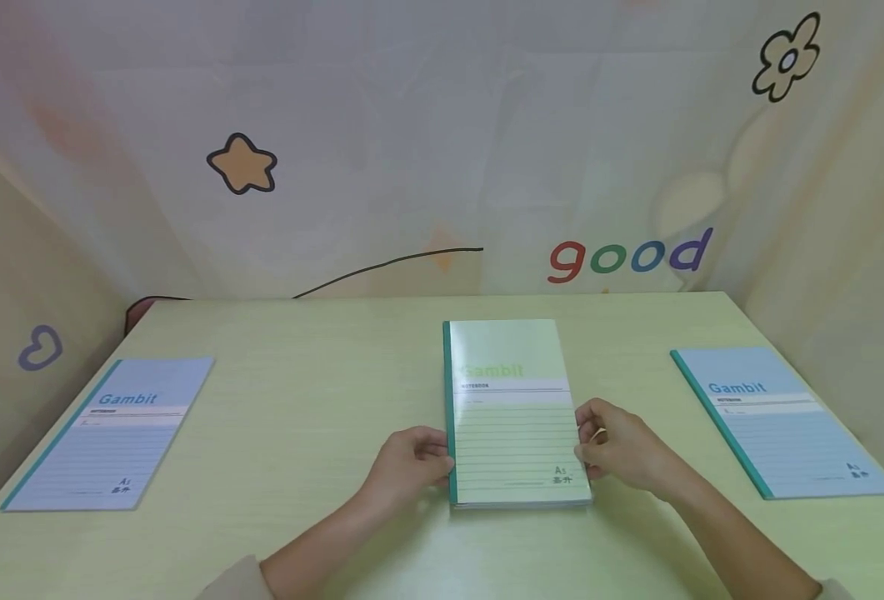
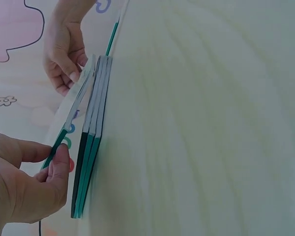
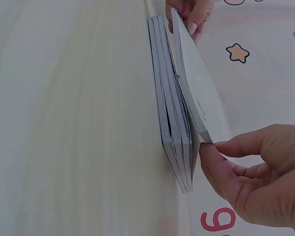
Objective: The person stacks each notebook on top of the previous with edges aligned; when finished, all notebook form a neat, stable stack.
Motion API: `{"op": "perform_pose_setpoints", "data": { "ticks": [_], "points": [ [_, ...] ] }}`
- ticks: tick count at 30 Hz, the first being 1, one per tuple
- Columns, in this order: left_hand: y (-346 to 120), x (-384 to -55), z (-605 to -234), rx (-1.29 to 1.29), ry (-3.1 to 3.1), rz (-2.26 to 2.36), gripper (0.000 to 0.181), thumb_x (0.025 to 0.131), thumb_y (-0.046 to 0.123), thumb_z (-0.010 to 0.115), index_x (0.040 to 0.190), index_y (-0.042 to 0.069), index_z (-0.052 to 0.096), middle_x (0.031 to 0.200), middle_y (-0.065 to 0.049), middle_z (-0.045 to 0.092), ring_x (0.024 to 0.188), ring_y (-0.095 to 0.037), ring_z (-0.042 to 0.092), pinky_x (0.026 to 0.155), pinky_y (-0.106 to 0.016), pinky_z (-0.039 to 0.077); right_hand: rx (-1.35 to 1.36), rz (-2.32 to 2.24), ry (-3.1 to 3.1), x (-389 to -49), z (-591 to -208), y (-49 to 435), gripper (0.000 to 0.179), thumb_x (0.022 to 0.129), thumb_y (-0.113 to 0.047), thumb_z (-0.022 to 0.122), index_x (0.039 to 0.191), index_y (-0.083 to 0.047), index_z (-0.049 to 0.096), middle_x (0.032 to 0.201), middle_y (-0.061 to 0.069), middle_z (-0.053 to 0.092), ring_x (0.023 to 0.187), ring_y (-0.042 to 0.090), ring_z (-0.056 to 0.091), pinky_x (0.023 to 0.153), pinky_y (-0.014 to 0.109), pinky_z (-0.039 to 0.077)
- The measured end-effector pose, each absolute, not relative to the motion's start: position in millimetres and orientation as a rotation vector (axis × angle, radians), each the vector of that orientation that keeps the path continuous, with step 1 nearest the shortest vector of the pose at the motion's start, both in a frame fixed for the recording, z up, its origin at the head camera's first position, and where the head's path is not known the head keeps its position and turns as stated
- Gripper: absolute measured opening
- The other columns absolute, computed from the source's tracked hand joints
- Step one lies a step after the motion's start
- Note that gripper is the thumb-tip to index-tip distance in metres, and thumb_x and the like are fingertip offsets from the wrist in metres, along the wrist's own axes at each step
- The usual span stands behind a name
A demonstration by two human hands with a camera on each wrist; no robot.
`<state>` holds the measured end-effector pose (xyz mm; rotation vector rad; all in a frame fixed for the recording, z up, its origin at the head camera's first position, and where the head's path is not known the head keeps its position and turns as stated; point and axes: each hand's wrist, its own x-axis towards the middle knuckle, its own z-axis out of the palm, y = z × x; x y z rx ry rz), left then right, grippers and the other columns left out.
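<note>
A pale green notebook [image 1: 512,433] with a teal spine is held between both hands near the middle of the table. My left hand [image 1: 406,462] pinches its spine edge between thumb and fingers; my right hand [image 1: 625,446] pinches the opposite edge near the lower corner. Both wrist views show this notebook raised at a slant, apart from a stack of notebooks [image 2: 91,128] lying under it. The stack's spines are dark and teal in the left wrist view, and its page edges [image 3: 169,108] face the right wrist camera. From the head view, the held notebook hides the stack.
A blue notebook [image 1: 112,442] lies flat at the table's left side, and another blue notebook [image 1: 782,433] at the right side. Behind the pale wooden table [image 1: 322,358] hangs a printed curtain [image 1: 382,150] with a star, a flower and the word "good".
</note>
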<state>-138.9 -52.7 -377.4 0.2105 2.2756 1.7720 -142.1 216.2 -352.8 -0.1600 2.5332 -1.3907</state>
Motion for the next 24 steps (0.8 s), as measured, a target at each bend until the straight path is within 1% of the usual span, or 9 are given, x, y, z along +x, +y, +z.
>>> {"op": "perform_pose_setpoints", "data": {
  "ticks": [7, 16, 24],
  "points": [
    [-46, -139, -379, 0.217, 2.303, 1.758, 0.03, 0.082, -0.004, 0.062, 0.11, -0.013, 0.056, 0.089, -0.011, 0.059, 0.077, -0.017, 0.057, 0.067, -0.029, 0.053, -0.157, -1.3, 2.604, -143, -353, 218, 0.025, 0.083, 0.01, 0.056, 0.105, 0.008, 0.045, 0.086, 0.011, 0.045, 0.074, 0.021, 0.051, 0.058, 0.032, 0.052],
    [-41, -140, -379, 0.212, 2.297, 1.761, 0.029, 0.082, -0.005, 0.062, 0.109, -0.014, 0.055, 0.088, -0.011, 0.058, 0.077, -0.017, 0.058, 0.067, -0.029, 0.053, -0.171, -1.261, 2.643, -145, -358, 221, 0.024, 0.082, 0.011, 0.056, 0.104, 0.009, 0.046, 0.085, 0.011, 0.047, 0.071, 0.02, 0.052, 0.057, 0.031, 0.052],
    [-40, -139, -379, 0.198, 2.309, 1.749, 0.028, 0.082, -0.005, 0.061, 0.108, -0.015, 0.056, 0.087, -0.011, 0.058, 0.075, -0.017, 0.059, 0.067, -0.028, 0.053, -0.172, -1.234, 2.652, -147, -360, 220, 0.024, 0.083, 0.011, 0.057, 0.103, 0.009, 0.045, 0.084, 0.011, 0.046, 0.07, 0.02, 0.052, 0.056, 0.033, 0.052]
  ]
}}
